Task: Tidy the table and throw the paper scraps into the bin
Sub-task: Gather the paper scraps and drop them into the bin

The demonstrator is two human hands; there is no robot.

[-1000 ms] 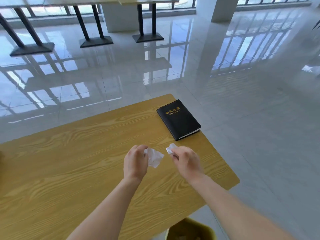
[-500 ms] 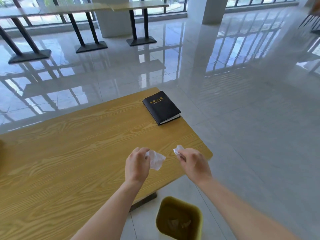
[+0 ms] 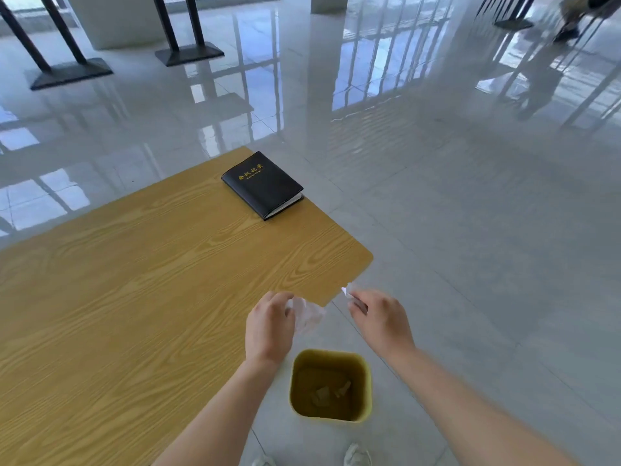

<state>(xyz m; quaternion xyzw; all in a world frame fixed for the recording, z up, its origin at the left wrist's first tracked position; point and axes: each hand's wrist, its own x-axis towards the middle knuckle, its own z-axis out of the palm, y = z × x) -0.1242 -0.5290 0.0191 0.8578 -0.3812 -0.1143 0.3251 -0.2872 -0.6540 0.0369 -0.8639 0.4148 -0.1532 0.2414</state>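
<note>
My left hand (image 3: 268, 326) pinches a crumpled white paper scrap (image 3: 307, 312) just past the near right edge of the wooden table (image 3: 134, 280). My right hand (image 3: 381, 319) grips a smaller white scrap (image 3: 347, 290) beside the table's corner. Both hands hover over the floor, a little beyond and above the yellow bin (image 3: 331, 385), which stands open with some scraps at its bottom. A black notebook (image 3: 262, 185) with gold lettering lies closed at the table's far right corner.
Glossy grey tiled floor (image 3: 470, 230) spreads to the right and ahead. Black table legs and bases (image 3: 190, 53) stand at the far back left. My white shoes (image 3: 356, 455) show below the bin.
Both hands have carried their scraps back off the table's edge toward the bin. The view has tilted down, so the bin is now fully in sight.
</note>
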